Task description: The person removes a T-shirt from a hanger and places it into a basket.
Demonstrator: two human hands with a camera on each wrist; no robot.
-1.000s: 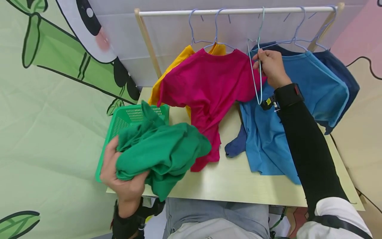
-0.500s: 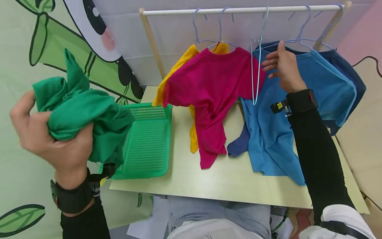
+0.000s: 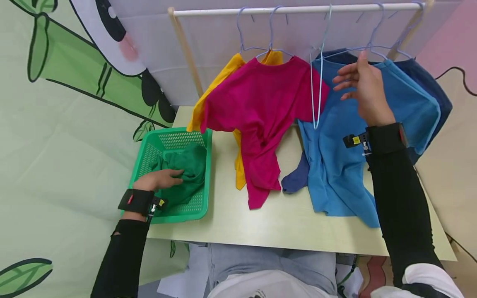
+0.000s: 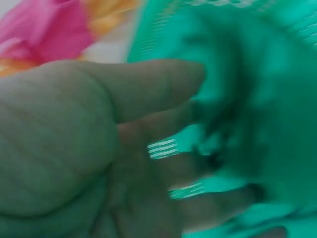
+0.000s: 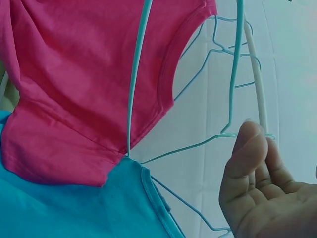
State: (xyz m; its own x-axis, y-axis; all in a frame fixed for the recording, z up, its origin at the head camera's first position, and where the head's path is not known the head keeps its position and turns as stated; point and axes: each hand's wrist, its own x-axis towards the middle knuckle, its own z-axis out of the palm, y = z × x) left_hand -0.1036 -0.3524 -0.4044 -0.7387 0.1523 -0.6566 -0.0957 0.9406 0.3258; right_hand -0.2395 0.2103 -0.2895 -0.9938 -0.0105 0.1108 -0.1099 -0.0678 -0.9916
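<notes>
A crumpled green garment (image 3: 191, 161) lies in the green mesh basket (image 3: 209, 178). Reaching over the basket's near side, my left hand (image 3: 158, 180) has its fingers extended at the garment. In the left wrist view the thumb and fingers (image 4: 148, 84) are spread and grip no cloth. My right hand (image 3: 367, 93) is raised in front of the light blue shirt (image 3: 331, 174), fingers loosely bent and holding nothing. Just left of it a bare pale-blue wire hanger (image 3: 321, 82) hangs sideways from the white rail (image 3: 298, 11), between the magenta shirt (image 3: 261, 99) and the blue one.
Behind the magenta shirt hangs a yellow garment (image 3: 240, 171). A dark navy garment (image 3: 439, 87) hangs behind the blue shirt at the right. One dark blue sleeve end (image 3: 296, 178) rests on the pale table (image 3: 268, 231). Wooden posts (image 3: 185, 54) support the rail.
My left hand has carried the green garment out left, then back to the basket, where it now lies released. The right hand has let go of the bare hanger and moved right.
</notes>
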